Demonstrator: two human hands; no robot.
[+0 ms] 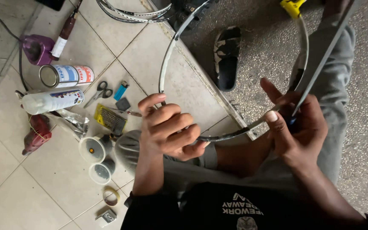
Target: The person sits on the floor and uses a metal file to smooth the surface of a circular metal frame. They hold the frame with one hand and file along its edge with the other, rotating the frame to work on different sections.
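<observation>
Head view: racket frame (167,59) (top cropped)

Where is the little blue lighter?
In the head view, the blue lighter lies on the tiled floor at the left, just right of the scissors and up-left of the left hand.

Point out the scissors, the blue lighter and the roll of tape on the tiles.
scissors (100,91), head view, on the handle loops.
blue lighter (121,90), head view, middle of its body.
roll of tape (111,196), head view, on the ring's rim.
</observation>
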